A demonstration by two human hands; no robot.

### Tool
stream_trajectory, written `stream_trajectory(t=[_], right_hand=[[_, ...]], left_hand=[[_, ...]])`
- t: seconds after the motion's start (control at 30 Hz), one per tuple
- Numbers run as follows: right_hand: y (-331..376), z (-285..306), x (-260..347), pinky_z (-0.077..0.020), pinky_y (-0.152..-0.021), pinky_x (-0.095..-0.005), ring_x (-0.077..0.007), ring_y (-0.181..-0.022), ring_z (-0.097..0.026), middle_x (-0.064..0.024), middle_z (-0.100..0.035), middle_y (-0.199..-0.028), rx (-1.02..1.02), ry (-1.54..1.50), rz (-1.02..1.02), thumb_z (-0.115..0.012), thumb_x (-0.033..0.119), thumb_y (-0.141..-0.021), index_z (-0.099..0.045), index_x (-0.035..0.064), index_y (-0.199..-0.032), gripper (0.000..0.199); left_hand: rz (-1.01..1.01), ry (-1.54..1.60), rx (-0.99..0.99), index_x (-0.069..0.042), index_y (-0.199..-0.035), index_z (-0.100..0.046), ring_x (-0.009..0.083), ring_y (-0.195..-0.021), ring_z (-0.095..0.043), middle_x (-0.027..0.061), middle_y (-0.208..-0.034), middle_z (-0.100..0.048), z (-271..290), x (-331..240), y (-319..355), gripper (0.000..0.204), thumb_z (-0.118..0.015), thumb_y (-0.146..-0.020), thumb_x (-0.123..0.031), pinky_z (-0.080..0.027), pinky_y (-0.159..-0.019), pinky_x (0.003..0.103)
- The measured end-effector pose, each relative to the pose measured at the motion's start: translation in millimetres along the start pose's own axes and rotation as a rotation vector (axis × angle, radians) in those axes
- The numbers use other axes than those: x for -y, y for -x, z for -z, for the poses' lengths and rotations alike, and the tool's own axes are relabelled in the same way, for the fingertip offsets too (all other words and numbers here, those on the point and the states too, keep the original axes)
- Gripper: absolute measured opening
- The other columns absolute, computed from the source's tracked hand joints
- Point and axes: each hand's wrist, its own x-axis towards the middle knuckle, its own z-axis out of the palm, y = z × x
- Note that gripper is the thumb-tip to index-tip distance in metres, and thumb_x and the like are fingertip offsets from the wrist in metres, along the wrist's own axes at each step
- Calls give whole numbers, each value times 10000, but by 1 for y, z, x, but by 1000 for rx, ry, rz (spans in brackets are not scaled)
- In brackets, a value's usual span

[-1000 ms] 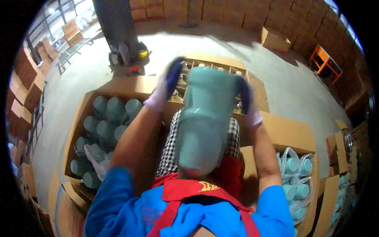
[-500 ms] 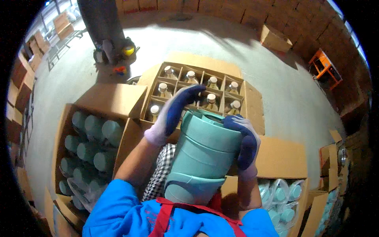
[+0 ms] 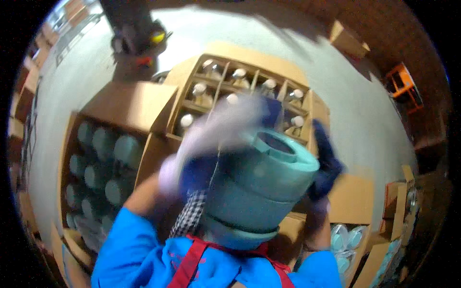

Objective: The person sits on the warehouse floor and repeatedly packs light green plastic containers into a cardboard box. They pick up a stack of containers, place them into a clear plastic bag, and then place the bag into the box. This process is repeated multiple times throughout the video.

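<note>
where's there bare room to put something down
Grey floor lies bare between the divided carton and the orange stand, and farther off between the dark pillar and the lone carton. Crowded: the divided carton, with bottles; the left carton, packed with teal containers; and between your left hand and right hand, where the teal vessel is.

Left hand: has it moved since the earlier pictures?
Yes. The left hand has moved to the right against the divided carton, from its left side toward its middle.
</note>
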Motion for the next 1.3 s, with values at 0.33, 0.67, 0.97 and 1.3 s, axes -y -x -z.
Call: stream_trajectory(t=[0.33,0.67,0.97,1.3], right_hand=[[-5,4,-51,-470,-998,-406,-248,-820,-643,-130,-696,-865,-147,116,-153,-339,517,-1018,-710,0,-982,637],[-37,-3,-42,-434,-1043,-496,-323,-1060,-651,-197,-690,-1079,39,273,200,-381,594,-948,-599,-17,-1200,696],[-39,18,-26,-455,-990,-475,-285,-952,-681,-150,-714,-984,166,222,189,-563,589,-867,-697,35,-1022,590],[-59,35,-176,-517,-888,-384,-265,-980,-633,-144,-664,-1066,-273,-1224,-261,-304,487,-1037,-581,7,-1214,582]], left_hand=[[180,749,-38,18,-1227,-623,242,-1134,-626,171,-1229,-647,2,69,-12,556,-331,-1052,-422,-414,-1062,388],[597,-355,4,-44,-1298,-527,368,-1165,-562,223,-1258,-574,-17,299,150,436,-498,-951,-306,-453,-960,478],[708,-745,542,-46,-1472,-317,417,-1141,-531,271,-1334,-439,-24,243,81,701,-573,-869,-295,-452,-984,483],[736,-842,464,-80,-1280,-517,415,-1148,-532,249,-1179,-548,-10,272,94,525,-686,-820,-270,-452,-978,480]])
